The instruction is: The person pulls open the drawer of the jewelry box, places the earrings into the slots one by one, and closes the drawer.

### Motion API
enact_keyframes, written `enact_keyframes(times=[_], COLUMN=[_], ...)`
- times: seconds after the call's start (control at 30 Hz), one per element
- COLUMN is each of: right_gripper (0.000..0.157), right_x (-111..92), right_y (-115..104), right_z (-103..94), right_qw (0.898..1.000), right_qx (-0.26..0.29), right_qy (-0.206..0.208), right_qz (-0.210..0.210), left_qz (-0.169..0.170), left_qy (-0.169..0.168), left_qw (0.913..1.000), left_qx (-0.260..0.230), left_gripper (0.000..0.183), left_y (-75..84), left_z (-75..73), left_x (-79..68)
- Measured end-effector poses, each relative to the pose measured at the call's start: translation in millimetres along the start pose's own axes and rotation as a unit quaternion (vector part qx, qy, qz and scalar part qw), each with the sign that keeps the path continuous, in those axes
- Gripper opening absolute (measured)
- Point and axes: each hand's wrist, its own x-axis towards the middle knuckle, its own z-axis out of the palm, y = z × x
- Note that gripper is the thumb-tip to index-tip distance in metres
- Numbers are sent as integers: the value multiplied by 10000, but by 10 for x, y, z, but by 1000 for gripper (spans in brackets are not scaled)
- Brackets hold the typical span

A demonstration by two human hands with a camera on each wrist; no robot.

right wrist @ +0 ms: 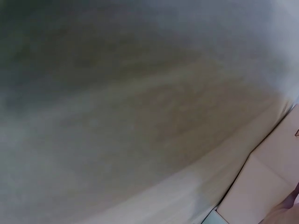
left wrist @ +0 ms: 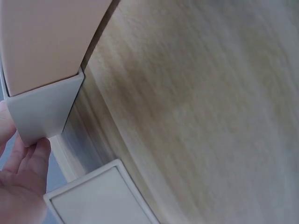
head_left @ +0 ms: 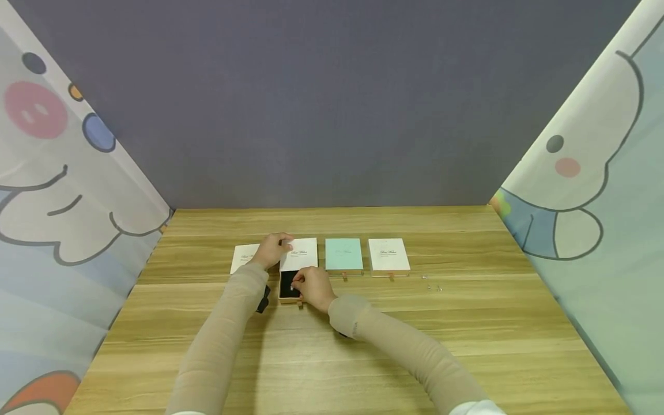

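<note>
A white drawer-style gift box (head_left: 306, 251) with dark print on its lid lies with its drawer slid out toward me. My left hand (head_left: 271, 250) grips the sleeve of that box at its far left side; in the left wrist view its fingers (left wrist: 35, 161) touch the sleeve's end. Black padding (head_left: 286, 282) lines the open drawer. Over it, my right hand (head_left: 316, 287) pinches a small shiny piece of jewelry (head_left: 292, 287), too small to make out its kind. The right wrist view catches only a bit of this hand (right wrist: 285, 212) beside the box.
Left of the open box sits another white box (head_left: 242, 257), partly behind my left arm. To the right stand a mint-green box (head_left: 343, 253) and a white box (head_left: 389, 255), both with pull tabs. Several tiny shiny pieces (head_left: 440, 288) lie farther right on the wooden table (head_left: 493, 323).
</note>
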Motion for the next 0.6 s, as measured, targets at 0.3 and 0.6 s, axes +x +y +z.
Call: enact_keyframes(times=[0.3, 0.6], right_gripper=[6, 8], right_x=[-25, -24], right_y=[0, 91], right_z=[-20, -78], right_qw=[9997, 9855], right_qx=[231, 1661], right_qy=[11, -342], right_qz=[72, 96], left_qz=[18, -38], left_qy=[-5, -55], left_qw=[10000, 9999], left_qx=[6, 79], left_gripper=[32, 33], left_y=[14, 38], left_z=[-1, -14], left_x=[-13, -16])
